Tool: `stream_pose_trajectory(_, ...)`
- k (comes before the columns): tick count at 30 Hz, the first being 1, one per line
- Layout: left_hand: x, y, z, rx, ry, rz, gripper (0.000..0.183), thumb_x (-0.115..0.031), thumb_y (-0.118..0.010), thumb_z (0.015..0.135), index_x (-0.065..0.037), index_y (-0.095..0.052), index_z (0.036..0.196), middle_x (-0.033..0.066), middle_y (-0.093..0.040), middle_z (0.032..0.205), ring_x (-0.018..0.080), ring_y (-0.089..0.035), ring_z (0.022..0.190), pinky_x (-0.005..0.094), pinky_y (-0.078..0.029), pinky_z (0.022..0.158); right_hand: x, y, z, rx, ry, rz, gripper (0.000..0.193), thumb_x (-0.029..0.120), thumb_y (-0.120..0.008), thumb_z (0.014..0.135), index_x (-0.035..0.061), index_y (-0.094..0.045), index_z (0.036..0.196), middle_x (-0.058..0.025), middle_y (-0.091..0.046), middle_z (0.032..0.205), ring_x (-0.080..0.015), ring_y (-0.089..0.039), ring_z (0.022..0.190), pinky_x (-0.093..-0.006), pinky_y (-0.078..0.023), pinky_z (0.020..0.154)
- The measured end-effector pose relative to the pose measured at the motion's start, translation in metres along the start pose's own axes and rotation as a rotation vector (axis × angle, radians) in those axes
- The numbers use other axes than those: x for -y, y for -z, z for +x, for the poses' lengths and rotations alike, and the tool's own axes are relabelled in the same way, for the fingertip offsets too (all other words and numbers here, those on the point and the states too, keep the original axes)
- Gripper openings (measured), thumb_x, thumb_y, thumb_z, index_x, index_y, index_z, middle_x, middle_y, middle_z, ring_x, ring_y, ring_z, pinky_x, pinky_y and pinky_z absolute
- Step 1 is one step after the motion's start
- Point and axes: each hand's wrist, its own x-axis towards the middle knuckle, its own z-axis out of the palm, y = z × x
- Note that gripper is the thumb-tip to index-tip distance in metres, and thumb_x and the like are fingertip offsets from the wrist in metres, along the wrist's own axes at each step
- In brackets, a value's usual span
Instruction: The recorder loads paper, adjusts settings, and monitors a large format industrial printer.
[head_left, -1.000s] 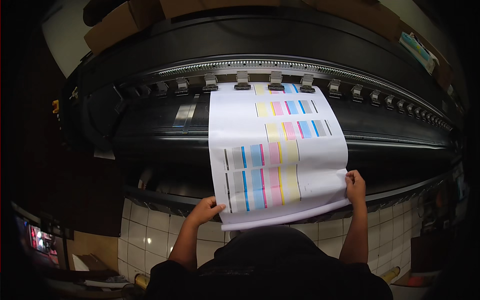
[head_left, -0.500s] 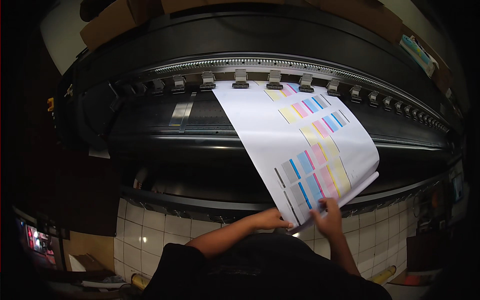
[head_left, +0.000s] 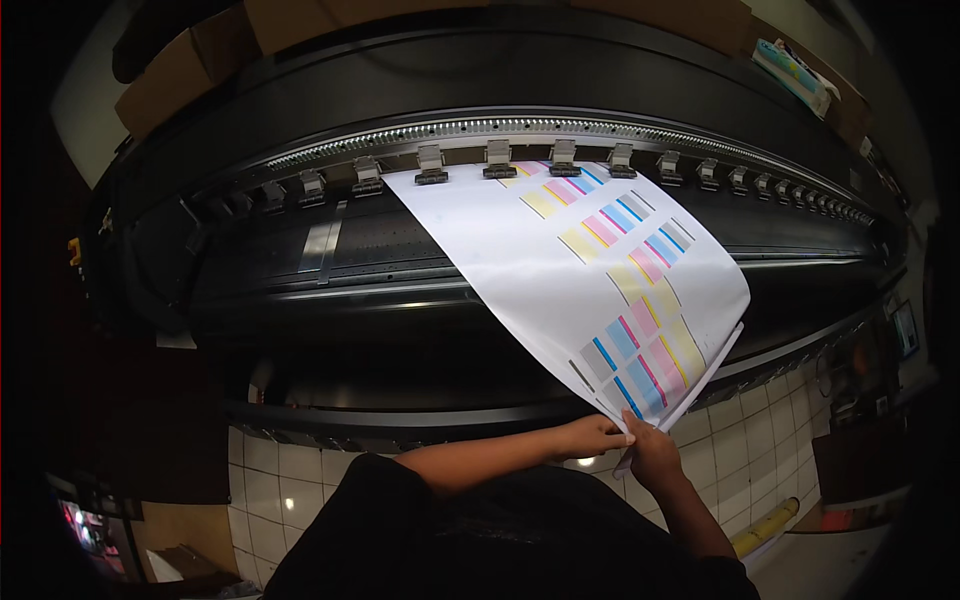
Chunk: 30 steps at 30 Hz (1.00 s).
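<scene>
A wide-format printer (head_left: 330,85) spans the view. A white paper sheet with printed colour test bars (head_left: 520,280) runs from beneath the printer's pinch rollers (head_left: 498,160) down over its front, slanting toward the printer's right. In front of the printer, the right hand (head_left: 653,455) has its fingers closed on the sheet's rolled lower edge, thumb on top. Beside it, the left hand (head_left: 592,437) has curled fingers near the same corner; whether they pinch paper, I cannot quite tell. Cardboard boxes (head_left: 165,90) stand behind the printer.
</scene>
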Motion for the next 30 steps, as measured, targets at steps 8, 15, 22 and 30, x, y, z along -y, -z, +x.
stream_pose_trajectory(8, -0.042, 0.177, -0.107, -0.952, -0.299, -0.716, 0.039, -0.036, -0.053, 0.103, -0.002, -0.055, 0.123, 0.0116, -0.066, 0.111, 0.0239, -0.065, 0.094, 0.0414, -0.058, 0.082, -0.041, 0.06, -0.057, 0.083, 0.132, -0.049, 0.044, -0.005, -0.058, 0.079, 0.0093, -0.062, 0.121, -0.0096, -0.068, 0.115, -0.0301, -0.065, 0.112, -0.0388, -0.055, 0.091)
stream_pose_trajectory(15, -0.023, 0.33, -0.118, -1.436, -0.099, -0.644, 0.034, -0.022, -0.057, 0.1, 0.007, -0.055, 0.117, 0.0184, -0.065, 0.107, 0.0284, -0.07, 0.087, 0.041, -0.061, 0.068, -0.078, 0.085, -0.069, 0.071, 0.226, -0.138, 0.041, -0.002, -0.062, 0.075, 0.0144, -0.068, 0.111, -0.0016, -0.069, 0.114, -0.0285, -0.064, 0.112, -0.0403, -0.054, 0.094)
stream_pose_trajectory(22, -0.03, 0.215, -0.124, -1.303, -0.041, -0.682, 0.033, -0.02, -0.051, 0.101, 0.006, -0.052, 0.121, 0.0165, -0.063, 0.107, 0.0241, -0.067, 0.084, 0.0333, -0.058, 0.062, -0.179, 0.138, -0.098, -0.19, 0.024, -0.474, 0.036, -0.001, -0.064, 0.074, 0.0125, -0.069, 0.108, -0.0065, -0.07, 0.115, -0.0336, -0.061, 0.117, -0.0523, -0.047, 0.102)
stream_pose_trajectory(30, -0.011, 0.083, -0.108, -1.27, -0.129, -0.952, 0.031, -0.028, -0.057, 0.097, -0.007, -0.053, 0.12, 0.0087, -0.064, 0.106, 0.0192, -0.065, 0.088, 0.0345, -0.051, 0.067, -0.242, 0.253, -0.115, -0.563, -0.133, -0.877, 0.04, 0.001, -0.059, 0.084, 0.0044, -0.064, 0.124, -0.0142, -0.066, 0.126, -0.0356, -0.057, 0.126, -0.0509, -0.044, 0.108)
